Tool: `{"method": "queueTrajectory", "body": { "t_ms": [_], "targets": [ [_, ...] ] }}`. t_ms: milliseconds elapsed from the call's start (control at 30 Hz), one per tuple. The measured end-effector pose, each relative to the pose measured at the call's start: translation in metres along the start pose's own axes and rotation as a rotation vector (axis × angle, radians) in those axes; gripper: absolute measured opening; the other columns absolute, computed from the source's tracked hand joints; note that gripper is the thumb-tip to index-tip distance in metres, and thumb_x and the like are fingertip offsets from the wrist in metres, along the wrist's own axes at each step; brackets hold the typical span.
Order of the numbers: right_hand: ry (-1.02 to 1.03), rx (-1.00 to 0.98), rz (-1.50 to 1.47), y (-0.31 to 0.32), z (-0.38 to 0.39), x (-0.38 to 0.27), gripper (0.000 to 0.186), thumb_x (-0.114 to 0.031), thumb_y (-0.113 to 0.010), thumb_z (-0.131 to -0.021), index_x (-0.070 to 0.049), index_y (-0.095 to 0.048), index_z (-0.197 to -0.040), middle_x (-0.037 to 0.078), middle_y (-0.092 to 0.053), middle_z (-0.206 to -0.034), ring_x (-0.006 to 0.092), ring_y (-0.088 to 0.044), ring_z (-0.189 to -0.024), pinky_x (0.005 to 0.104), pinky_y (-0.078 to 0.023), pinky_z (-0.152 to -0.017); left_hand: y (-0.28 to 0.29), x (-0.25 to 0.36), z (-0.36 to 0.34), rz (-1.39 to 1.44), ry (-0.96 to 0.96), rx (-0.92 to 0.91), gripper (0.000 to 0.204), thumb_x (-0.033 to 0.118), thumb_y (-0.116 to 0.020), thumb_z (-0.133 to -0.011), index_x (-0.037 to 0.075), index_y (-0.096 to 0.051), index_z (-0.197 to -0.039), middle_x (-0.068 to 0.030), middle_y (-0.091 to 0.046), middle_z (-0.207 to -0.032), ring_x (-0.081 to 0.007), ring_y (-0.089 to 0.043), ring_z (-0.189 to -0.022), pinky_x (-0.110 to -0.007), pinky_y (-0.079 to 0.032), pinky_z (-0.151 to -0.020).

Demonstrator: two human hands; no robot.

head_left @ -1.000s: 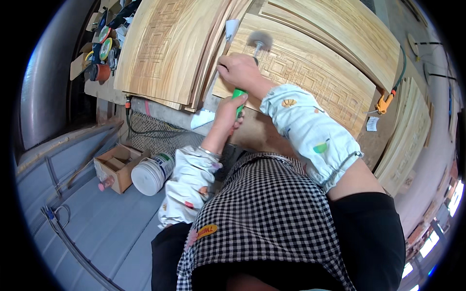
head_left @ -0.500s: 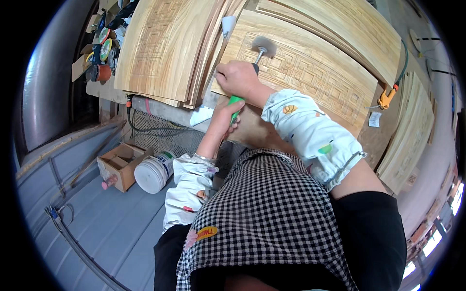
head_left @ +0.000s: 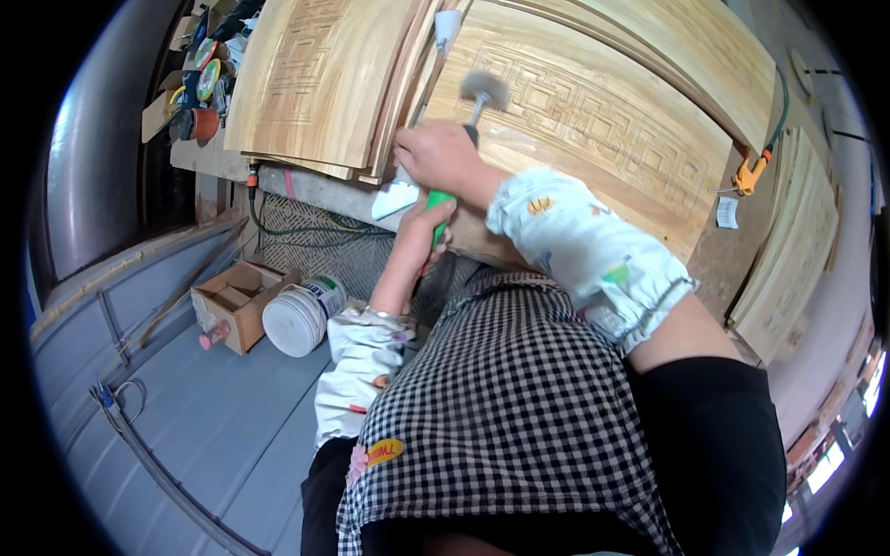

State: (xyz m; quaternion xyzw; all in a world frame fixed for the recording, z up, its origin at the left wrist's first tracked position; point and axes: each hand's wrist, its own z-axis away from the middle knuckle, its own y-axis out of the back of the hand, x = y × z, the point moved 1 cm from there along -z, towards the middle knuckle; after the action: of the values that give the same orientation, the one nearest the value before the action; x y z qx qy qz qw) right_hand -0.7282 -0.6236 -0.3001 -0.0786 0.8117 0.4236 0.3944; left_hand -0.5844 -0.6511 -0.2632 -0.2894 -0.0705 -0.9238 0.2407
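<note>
Both of my hands are closed around a straight grinder with a green body (head_left: 439,198) and a dark front part. My right hand (head_left: 439,155) grips its front part, and my left hand (head_left: 419,239) holds the green rear end. From its thin metal shaft a round grey wheel (head_left: 485,89), blurred, lies over the left part of a carved wooden panel (head_left: 607,139). Whether the wheel touches the wood I cannot tell. The panel bears a raised geometric lattice pattern.
Stacked carved panels (head_left: 324,93) stand at the left, more panels (head_left: 672,60) behind. An orange air blow gun (head_left: 749,174) hangs at the right on a hose. Below left are a white bucket (head_left: 295,322) and a cardboard box (head_left: 243,301). Discs and a spool (head_left: 197,124) sit far left.
The grinder's wheel has moved left across the carved panel, and both hands have shifted slightly left and nearer with it. The whole view has also shifted a little.
</note>
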Motion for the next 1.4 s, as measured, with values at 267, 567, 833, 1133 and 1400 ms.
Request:
{"method": "queueTrajectory", "body": {
  "t_ms": [267, 567, 833, 1133, 1400],
  "targets": [
    [0.021, -0.086, 0.018, -0.008, 0.015, -0.011, 0.016, -0.024, -0.065, -0.087, -0.009, -0.068, -0.083, 0.014, -0.067, -0.074, 0.0343, -0.067, -0.077, 0.0474, -0.053, -0.072, 0.005, -0.03, 0.004, 0.125, 0.014, -0.014, 0.029, 0.038, -0.067, -0.094, 0.011, -0.058, -0.092, 0.0008, -0.053, -0.065, -0.0076, -0.046, -0.046, -0.022, -0.031, -0.039],
    [-0.155, -0.079, 0.226, 0.021, 0.058, -0.005, 0.02, -0.029, -0.064, -0.089, -0.01, -0.071, -0.085, 0.015, -0.066, -0.076, 0.0356, -0.067, -0.075, 0.0473, -0.053, -0.071, -0.016, -0.057, -0.002, 0.064, 0.057, -0.209, 0.033, 0.041, -0.07, -0.091, 0.009, -0.06, -0.091, 0.0007, -0.054, -0.067, -0.0082, -0.046, -0.049, -0.023, -0.034, -0.043],
    [-0.009, -0.071, 0.148, 0.001, 0.034, -0.009, 0.018, -0.027, -0.063, -0.088, -0.01, -0.068, -0.082, 0.016, -0.065, -0.07, 0.0371, -0.067, -0.071, 0.0485, -0.053, -0.068, -0.011, -0.057, -0.01, 0.136, -0.031, -0.084, 0.031, 0.039, -0.069, -0.092, 0.009, -0.06, -0.092, 0.0003, -0.053, -0.064, -0.0094, -0.047, -0.046, -0.025, -0.033, -0.039],
    [-0.039, -0.004, 0.108, 0.013, 0.067, -0.008, 0.017, -0.024, -0.064, -0.087, -0.01, -0.069, -0.078, 0.015, -0.067, -0.071, 0.0356, -0.067, -0.071, 0.0484, -0.053, -0.067, -0.02, -0.062, 0.011, -0.002, -0.016, -0.07, 0.031, 0.039, -0.067, -0.093, 0.01, -0.057, -0.089, 0.001, -0.054, -0.065, -0.0069, -0.046, -0.045, -0.023, -0.03, -0.039],
    [-0.077, 0.021, 0.074, 0.047, 0.097, 0.007, 0.017, -0.021, -0.064, -0.082, -0.007, -0.068, -0.075, 0.016, -0.066, -0.067, 0.0375, -0.067, -0.068, 0.0489, -0.053, -0.065, -0.063, -0.065, 0.026, -0.094, 0.017, -0.041, 0.033, 0.042, -0.065, -0.096, 0.01, -0.058, -0.091, 0.0009, -0.055, -0.063, -0.0074, -0.046, -0.045, -0.023, -0.03, -0.038]
  ]
}}
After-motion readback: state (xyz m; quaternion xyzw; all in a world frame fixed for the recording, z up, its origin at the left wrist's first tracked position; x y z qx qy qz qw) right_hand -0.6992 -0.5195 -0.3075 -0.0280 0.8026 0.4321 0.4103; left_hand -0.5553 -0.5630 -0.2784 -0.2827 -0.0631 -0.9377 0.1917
